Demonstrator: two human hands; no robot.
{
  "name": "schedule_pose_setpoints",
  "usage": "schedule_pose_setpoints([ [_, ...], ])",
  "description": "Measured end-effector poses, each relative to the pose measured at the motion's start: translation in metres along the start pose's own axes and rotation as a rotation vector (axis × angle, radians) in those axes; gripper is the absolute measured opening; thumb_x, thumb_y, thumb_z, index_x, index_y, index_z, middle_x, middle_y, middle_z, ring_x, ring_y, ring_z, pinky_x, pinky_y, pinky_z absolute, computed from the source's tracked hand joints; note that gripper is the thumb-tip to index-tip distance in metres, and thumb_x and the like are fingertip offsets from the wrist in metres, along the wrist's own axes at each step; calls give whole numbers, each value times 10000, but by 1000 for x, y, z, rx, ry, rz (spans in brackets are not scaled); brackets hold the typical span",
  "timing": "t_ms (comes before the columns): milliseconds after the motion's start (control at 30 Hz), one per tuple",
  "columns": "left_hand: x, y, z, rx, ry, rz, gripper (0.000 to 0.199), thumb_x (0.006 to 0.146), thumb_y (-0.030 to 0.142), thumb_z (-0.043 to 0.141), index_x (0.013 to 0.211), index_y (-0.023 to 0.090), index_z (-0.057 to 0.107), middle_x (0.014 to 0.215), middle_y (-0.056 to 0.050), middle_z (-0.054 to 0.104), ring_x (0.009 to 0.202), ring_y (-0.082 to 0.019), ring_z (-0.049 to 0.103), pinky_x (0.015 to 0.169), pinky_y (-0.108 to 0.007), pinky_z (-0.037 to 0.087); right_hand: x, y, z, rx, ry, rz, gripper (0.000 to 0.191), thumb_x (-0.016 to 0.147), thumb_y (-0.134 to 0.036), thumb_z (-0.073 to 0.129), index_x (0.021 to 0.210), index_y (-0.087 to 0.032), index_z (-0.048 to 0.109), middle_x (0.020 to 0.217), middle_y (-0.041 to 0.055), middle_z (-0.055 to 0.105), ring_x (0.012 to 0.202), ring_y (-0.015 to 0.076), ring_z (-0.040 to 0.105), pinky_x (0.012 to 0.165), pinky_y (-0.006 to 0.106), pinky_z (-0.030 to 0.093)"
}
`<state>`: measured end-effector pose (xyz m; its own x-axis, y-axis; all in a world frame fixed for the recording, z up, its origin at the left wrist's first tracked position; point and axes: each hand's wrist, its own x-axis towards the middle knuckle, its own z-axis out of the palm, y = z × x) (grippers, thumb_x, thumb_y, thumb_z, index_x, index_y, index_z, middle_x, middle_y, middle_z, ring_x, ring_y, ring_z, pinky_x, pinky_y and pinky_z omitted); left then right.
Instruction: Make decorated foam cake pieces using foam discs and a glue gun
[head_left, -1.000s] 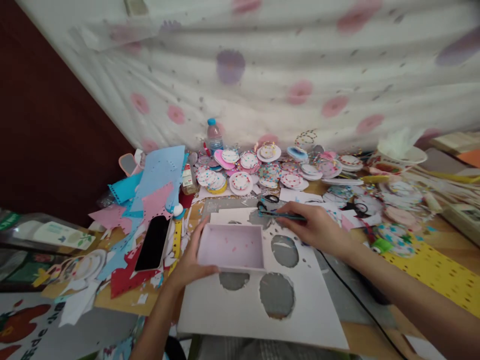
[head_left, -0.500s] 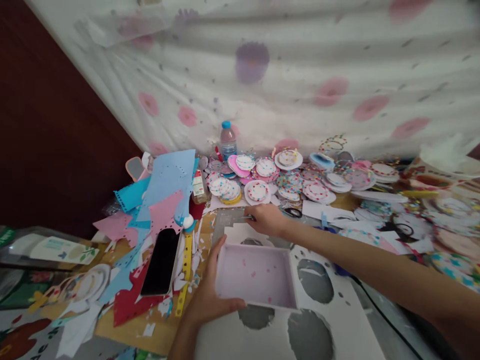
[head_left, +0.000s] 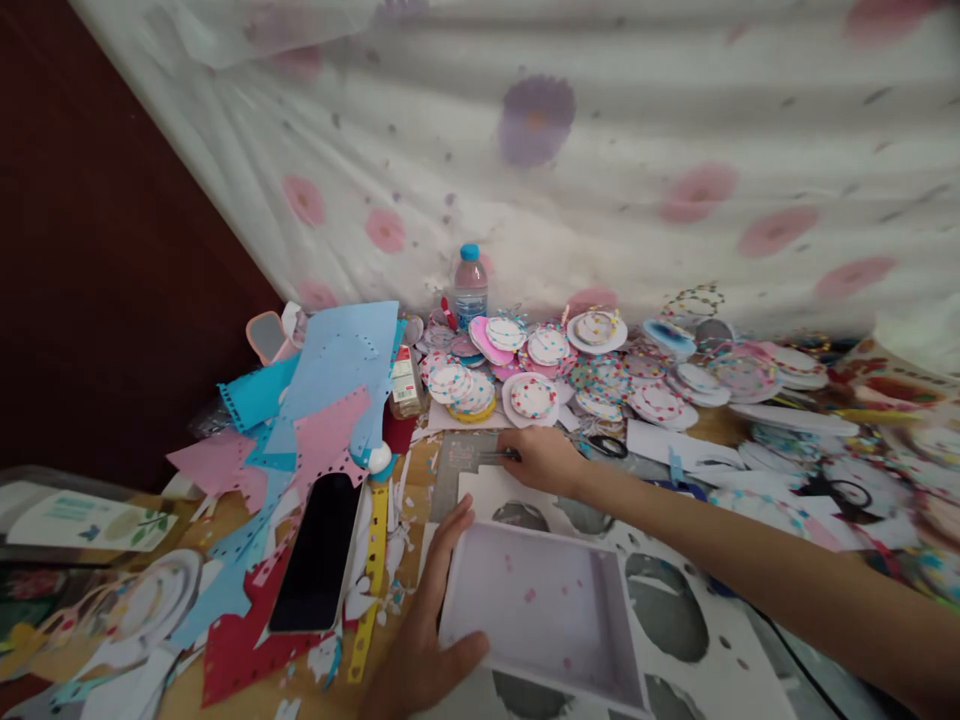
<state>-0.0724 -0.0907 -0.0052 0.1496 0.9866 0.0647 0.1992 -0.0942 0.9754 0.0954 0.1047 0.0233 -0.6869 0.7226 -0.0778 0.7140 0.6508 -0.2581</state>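
My left hand [head_left: 435, 625] grips the left side of a shallow white box [head_left: 544, 610], its thumb over the near rim area and its fingers along the outside. A few small pink pieces lie inside the box. Under it is a white sheet with large round holes [head_left: 720, 645], on a grey mat [head_left: 459, 455]. Beyond the box, my right hand [head_left: 541, 460] is closed around a thin metal tool [head_left: 496, 455], whose tip points left over the mat. Most of the tool is hidden by the fingers.
A black phone [head_left: 319, 555], a yellow punched strip [head_left: 371, 580] and coloured paper scraps [head_left: 337, 360] lie at left. Stacks of decorated paper discs [head_left: 532, 395] line the back, beside a water bottle [head_left: 470, 285]. Black-handled scissors [head_left: 847, 492] lie at right.
The view has shifted, so the box and both hands appear lower and slightly further right. My left hand stays on the box, and my right hand still holds the tool.
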Motion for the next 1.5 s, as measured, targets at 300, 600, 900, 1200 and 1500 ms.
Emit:
schedule_pose_setpoints([
  [300, -1, 2, 3, -41, 35, 12, 780, 836, 597, 511, 1482, 285, 205, 1588, -57, 131, 1453, -325, 77, 1182, -497, 58, -23, -3, -22, 124, 108, -25, 170, 833, -180, 519, 846, -191, 689, 799, 50, 729, 713, 169, 650, 619, 239, 390],
  [600, 0, -4, 6, -12, 70, 6, 715, 868, 468, 526, 1477, 286, 199, 1569, -55, 196, 1443, -309, 136, 1177, -484, 100, -80, 3, -57, 222, 190, 25, 178, 853, -290, 524, 836, -195, 673, 685, 21, 682, 605, 145, 596, 566, 233, 389],
  [900, 0, -5, 8, -7, 107, 13, 665, 866, 419, 540, 1452, 300, 249, 1547, -59, 250, 1421, -307, 212, 1160, -483, 169, -17, 9, -10, 0, 49, 124, 165, 812, -241, 551, 870, -212, 703, 891, 65, 738, 808, 205, 659, 620, 244, 389],
  [1200, 1, -1, 7, -20, 112, 12, 654, 860, 397, 549, 1442, 282, 274, 1533, -69, 276, 1418, -307, 216, 1162, -486, 168, -17, 7, -8, -36, 13, 133, 176, 816, -224, 536, 881, -206, 698, 907, 65, 738, 823, 210, 669, 632, 247, 400],
  [1500, 1, -5, 8, -3, 133, 7, 647, 862, 398, 550, 1441, 282, 286, 1536, -72, 281, 1411, -311, 239, 1152, -498, 191, -24, 8, -21, -16, 73, 79, 173, 822, -203, 531, 857, -196, 700, 868, 74, 740, 789, 204, 664, 617, 247, 384],
])
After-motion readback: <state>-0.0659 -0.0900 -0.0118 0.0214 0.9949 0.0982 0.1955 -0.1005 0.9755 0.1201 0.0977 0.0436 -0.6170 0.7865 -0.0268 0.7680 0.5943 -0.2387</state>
